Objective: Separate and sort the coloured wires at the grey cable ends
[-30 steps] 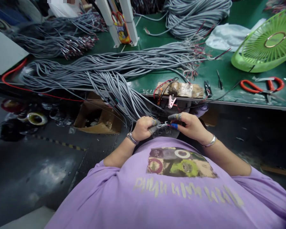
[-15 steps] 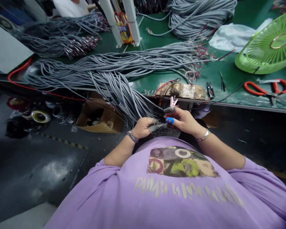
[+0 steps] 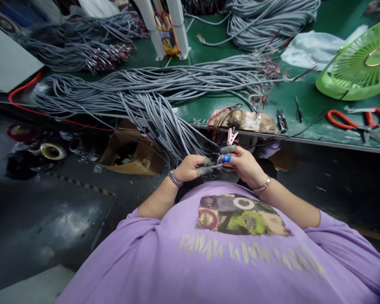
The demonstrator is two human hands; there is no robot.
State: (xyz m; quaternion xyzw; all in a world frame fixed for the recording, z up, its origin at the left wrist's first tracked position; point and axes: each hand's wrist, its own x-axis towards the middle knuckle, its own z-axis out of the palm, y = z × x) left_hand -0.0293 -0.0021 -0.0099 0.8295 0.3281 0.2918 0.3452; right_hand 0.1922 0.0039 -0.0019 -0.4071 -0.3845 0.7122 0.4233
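My left hand (image 3: pixel 191 167) is closed in a pinch on the end of a grey cable (image 3: pixel 177 139) from the bundle that hangs off the bench edge. It wears grey finger cots and a metal watch. My right hand (image 3: pixel 242 162) is close beside it, fingers curled, pinching the thin wire ends between the two hands. It has a blue cot on the thumb and a grey one on a finger. Both hands are held just in front of my purple shirt, below the bench edge. A pink clip (image 3: pixel 231 136) hangs right above them.
A big bundle of grey cables (image 3: pixel 151 86) lies across the green bench (image 3: pixel 304 105). On the bench: a taped wooden block with wires (image 3: pixel 243 119), small black cutters (image 3: pixel 281 120), red-handled scissors (image 3: pixel 354 120), a green fan (image 3: pixel 361 63). A cardboard box (image 3: pixel 131 154) and tape rolls (image 3: pixel 52 150) lie on the floor.
My right hand has moved left and slightly up toward my left hand, its fingers curling tighter onto the wire ends. The left hand has stayed almost still.
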